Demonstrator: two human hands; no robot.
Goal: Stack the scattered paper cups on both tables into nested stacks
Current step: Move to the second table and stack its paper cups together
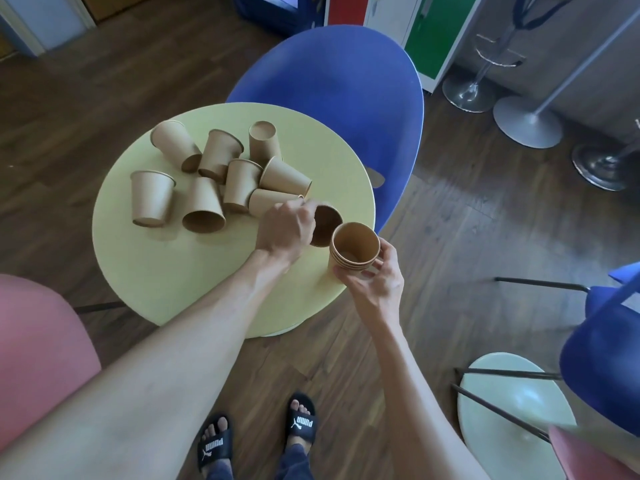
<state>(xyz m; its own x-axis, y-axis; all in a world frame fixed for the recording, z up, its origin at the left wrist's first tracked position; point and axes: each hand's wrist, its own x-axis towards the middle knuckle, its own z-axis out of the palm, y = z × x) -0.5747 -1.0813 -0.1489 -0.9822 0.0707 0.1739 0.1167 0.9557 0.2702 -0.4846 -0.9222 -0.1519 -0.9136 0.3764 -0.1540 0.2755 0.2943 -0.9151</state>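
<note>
Several brown paper cups lie scattered on the round yellow table, some upright, some upside down, some on their sides. My right hand grips a nested stack of cups, mouth up, at the table's near right edge. My left hand is closed on a single paper cup tilted on its side, mouth towards me, just left of the stack.
A blue chair stands behind the table and a pink chair at the near left. A pale green round table and another blue chair are at the right. Metal stand bases sit far right.
</note>
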